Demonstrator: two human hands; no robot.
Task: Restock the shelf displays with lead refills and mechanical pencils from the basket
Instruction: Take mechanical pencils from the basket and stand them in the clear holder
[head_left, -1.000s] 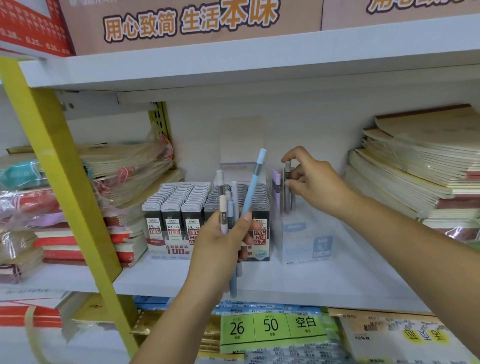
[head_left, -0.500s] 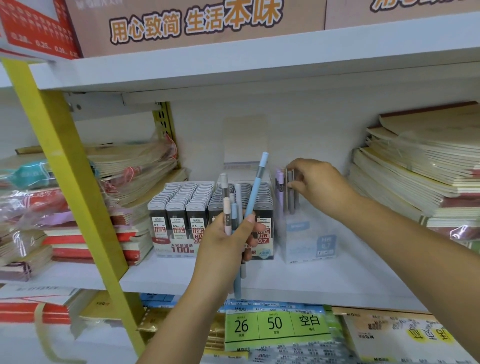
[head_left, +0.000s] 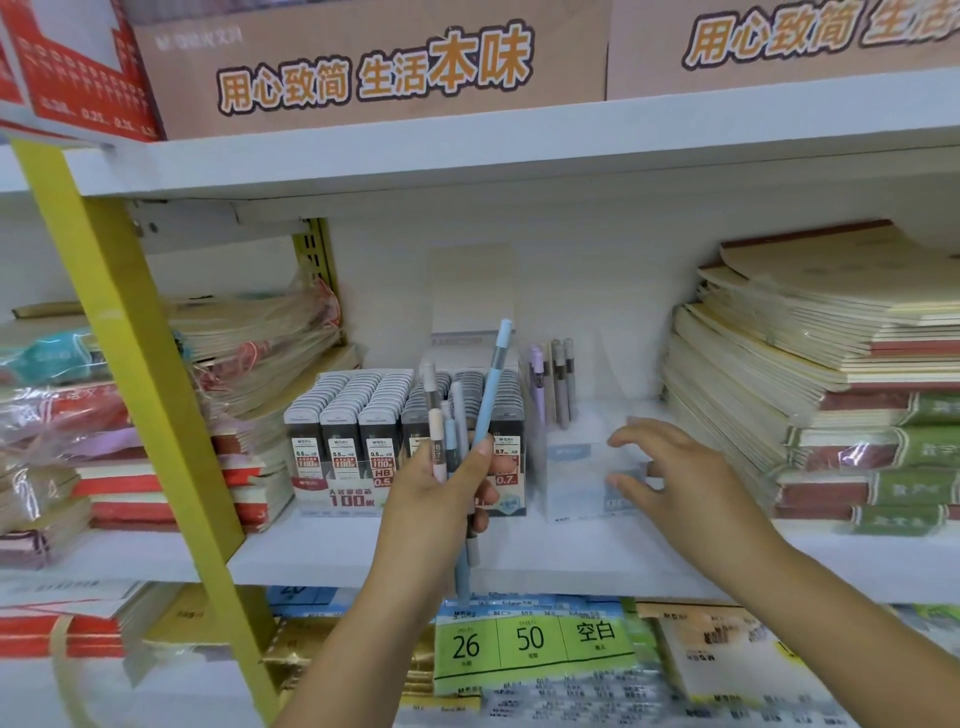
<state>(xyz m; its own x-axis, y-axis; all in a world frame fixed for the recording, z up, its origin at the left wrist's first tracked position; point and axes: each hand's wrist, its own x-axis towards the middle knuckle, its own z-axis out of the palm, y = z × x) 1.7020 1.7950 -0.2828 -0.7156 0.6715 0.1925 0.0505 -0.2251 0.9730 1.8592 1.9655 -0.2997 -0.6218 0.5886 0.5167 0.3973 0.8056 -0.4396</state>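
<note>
The left hand (head_left: 441, 512) grips a bunch of pencils (head_left: 491, 384) in front of the middle of the shelf (head_left: 322, 556), fingers curled round their barrels; one long blue pencil sticks up above the rest, tilted to the right. The right hand (head_left: 680, 478) is wide, fingers spread and holding nothing, just before the front of a clear box (head_left: 576, 467) that sits near the shelf's front edge; whether the fingertips touch the box cannot be told. A few grey and lilac pencils (head_left: 561, 384) stand upright at the box's back left corner. Just left of the box, rows of lead refills (head_left: 358, 415) fill a display tray. Stacked notebooks (head_left: 810, 364) lie at the shelf's right end, and wrapped notebooks (head_left: 249, 343) at its left end behind a yellow post (head_left: 130, 364).
</note>
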